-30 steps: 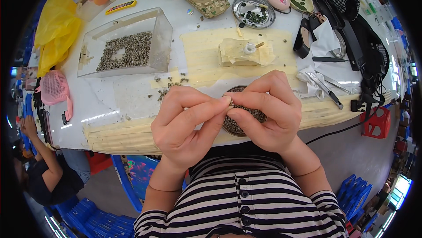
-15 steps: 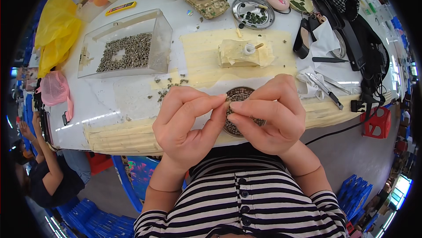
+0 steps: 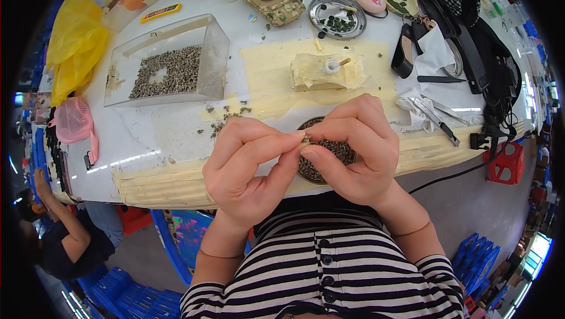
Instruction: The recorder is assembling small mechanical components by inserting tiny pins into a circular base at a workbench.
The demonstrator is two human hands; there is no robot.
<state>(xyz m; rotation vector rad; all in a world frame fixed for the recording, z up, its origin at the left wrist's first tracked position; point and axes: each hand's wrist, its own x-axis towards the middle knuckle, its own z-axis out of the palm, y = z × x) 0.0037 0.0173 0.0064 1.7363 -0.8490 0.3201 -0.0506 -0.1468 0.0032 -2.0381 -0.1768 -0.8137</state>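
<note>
Over the near table edge, my left hand pinches a tiny metallic piece between thumb and forefinger. Close against it, my right hand has its thumb and forefinger parted around the same piece; whether they touch it I cannot tell. Beneath my hands stands a round dish full of small brownish metal parts, partly hidden by my fingers. Several loose small parts lie on the table beyond my left hand. Farther left is a clear plastic box holding a heap of similar parts.
A taped block carries a small white pot with a stick. Behind it are a metal plate of dark green pieces and a camouflage case. Tweezers and a knife lie right. Another person sits at left.
My right forefinger and thumb have spread apart, and the right hand has shifted slightly left. The tiny piece now shows at the left fingertips.
</note>
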